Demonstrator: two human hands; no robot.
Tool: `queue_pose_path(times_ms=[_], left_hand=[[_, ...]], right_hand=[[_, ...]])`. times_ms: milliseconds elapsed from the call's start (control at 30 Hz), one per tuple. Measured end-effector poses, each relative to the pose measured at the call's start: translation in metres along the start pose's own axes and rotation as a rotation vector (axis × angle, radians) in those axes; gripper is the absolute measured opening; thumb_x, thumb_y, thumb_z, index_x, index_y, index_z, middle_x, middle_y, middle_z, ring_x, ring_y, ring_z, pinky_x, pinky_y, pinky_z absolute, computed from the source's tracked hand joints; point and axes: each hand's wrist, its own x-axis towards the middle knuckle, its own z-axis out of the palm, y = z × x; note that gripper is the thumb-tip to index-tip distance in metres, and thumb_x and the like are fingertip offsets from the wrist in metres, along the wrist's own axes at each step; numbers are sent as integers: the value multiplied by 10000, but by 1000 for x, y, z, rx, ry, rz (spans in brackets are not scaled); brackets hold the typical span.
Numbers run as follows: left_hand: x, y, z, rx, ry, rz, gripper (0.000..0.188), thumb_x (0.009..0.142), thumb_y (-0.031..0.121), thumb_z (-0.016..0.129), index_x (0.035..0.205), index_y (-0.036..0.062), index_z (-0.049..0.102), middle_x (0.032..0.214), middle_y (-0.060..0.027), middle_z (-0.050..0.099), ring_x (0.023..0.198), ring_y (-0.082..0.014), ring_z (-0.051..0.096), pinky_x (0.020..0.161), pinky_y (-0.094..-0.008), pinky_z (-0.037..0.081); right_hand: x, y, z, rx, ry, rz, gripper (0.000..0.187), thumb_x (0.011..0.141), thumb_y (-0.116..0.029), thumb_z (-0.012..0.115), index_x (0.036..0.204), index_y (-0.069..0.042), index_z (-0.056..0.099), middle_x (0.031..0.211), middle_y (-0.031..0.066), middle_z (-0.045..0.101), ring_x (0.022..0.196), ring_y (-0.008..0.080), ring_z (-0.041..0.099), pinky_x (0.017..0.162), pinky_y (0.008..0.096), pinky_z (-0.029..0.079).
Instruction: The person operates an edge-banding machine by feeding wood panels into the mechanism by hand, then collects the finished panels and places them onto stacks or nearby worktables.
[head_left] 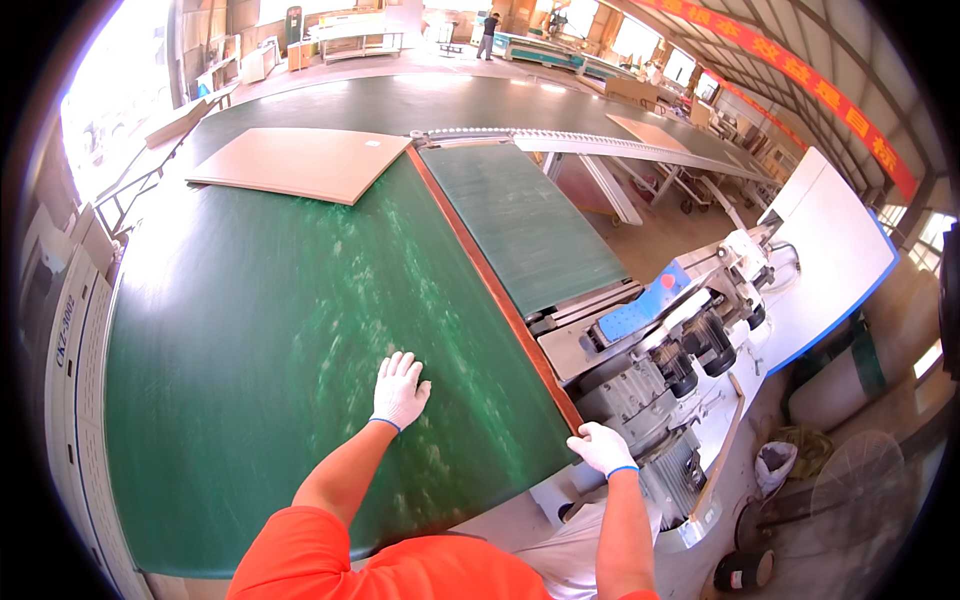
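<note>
My left hand [401, 390], in a white glove with a blue cuff, is open over the green conveyor belt [250, 330]. Its fingers point away from me, and I cannot tell whether the palm rests on the surface. Along the belt's right edge runs a long, narrow reddish-brown strip [480, 270]. At the strip's near end is my right hand [603, 447], also gloved, with fingers curled and closed on that end. The fingertips are partly hidden. A flat light-brown panel [300, 163] lies toward the far end of the belt, a small pale label near its corner.
Close on the right stands a machine with motors [690, 340] and a blue guard [645, 303]. A second, narrower green belt [525, 225] runs beside the strip. Beyond lie a curved roller track [560, 138] and another panel [645, 130]. A person [487, 37] stands far back.
</note>
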Motion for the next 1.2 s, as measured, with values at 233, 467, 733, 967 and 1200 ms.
queue_pose_path(times_ms=[233, 467, 733, 967, 1200], left_hand=[[0, -10, 2, 29, 12, -26, 415, 872, 265, 725, 1214, 39, 664, 1402, -173, 594, 1384, -397, 488, 1201, -539, 344], [2, -17, 0, 38, 21, -49, 413, 872, 262, 724, 1213, 38, 663, 1407, -176, 594, 1383, -400, 491, 1199, -541, 346], [5, -15, 1, 52, 19, -53, 404, 880, 266, 715, 1210, 39, 663, 1399, -173, 595, 1380, -399, 490, 1198, -539, 345], [6, -16, 8, 70, 33, -53, 402, 876, 275, 713, 1202, 45, 662, 1386, -164, 598, 1377, -391, 489, 1196, -534, 342], [8, -17, 9, 76, 55, -39, 409, 860, 259, 724, 1203, 45, 662, 1370, -158, 604, 1360, -390, 499, 1178, -532, 362]], right_hand=[[-1, 3, 2, -6, -2, 5, 618, 874, -477, 715, 1324, -54, 678, 1199, 164, 748, 1137, 330, 701, 1011, 423, 531], [-2, 1, -1, -23, -12, -6, 612, 883, -473, 697, 1329, -56, 673, 1196, 164, 746, 1130, 336, 700, 1007, 425, 532], [-2, 1, -2, -29, -13, -4, 619, 880, -475, 692, 1336, -58, 667, 1173, 159, 750, 1117, 335, 702, 998, 428, 535], [3, 4, -2, -29, -16, -14, 612, 885, -478, 692, 1333, -62, 669, 1169, 155, 751, 1116, 335, 703, 1001, 427, 534], [1, -4, -3, -21, -10, -14, 608, 880, -473, 703, 1325, -59, 674, 1162, 156, 755, 1111, 334, 707, 993, 431, 537]])
